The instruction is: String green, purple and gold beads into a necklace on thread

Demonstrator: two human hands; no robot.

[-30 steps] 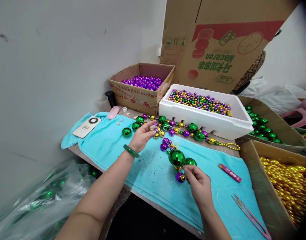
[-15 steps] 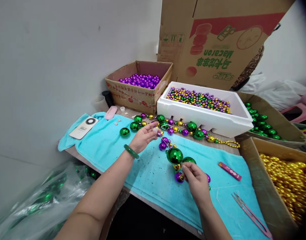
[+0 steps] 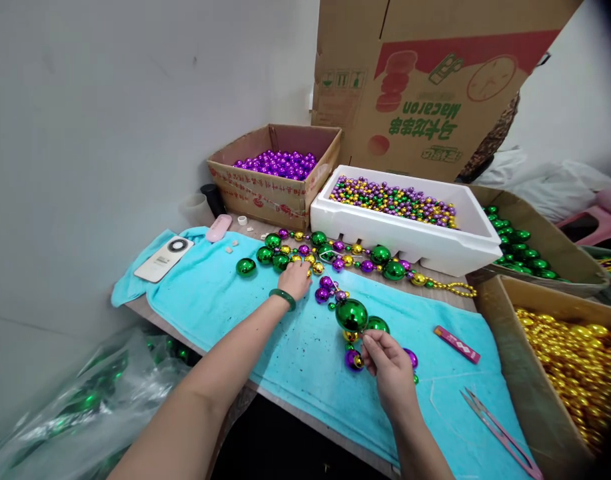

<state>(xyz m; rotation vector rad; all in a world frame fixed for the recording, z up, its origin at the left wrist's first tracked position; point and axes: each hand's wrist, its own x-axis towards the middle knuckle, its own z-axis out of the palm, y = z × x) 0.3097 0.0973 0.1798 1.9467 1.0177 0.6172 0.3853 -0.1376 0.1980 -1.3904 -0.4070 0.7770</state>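
Observation:
My right hand point(image 3: 389, 360) is closed in a pinch just below a large shiny green bead point(image 3: 352, 315), gripping the bead string there. Purple, gold and smaller green beads cluster around these fingers on the turquoise towel point(image 3: 210, 313). Up and to the left, small purple beads point(image 3: 324, 291) lie by a thin white piece of the string. My left hand point(image 3: 294, 280), with a green bangle point(image 3: 283, 298) at the wrist, reaches down among loose gold beads point(image 3: 318, 268). Its fingers are curled, and their tips are hidden, so what they hold does not show.
Behind lie finished-looking bead strands point(image 3: 394, 269), a white foam box point(image 3: 405, 237) of mixed beads and a carton point(image 3: 260, 197) of purple beads. Gold beads fill a right-hand box point(image 3: 540, 373). Pink-handled snips point(image 3: 502, 433), a pink packet point(image 3: 456, 344) and a phone point(image 3: 164, 259) rest on the towel.
My left hand has gone from raised and open, beside the thread, down to the gold beads, its fingers now curled. The right hand keeps its pinch in nearly the same place.

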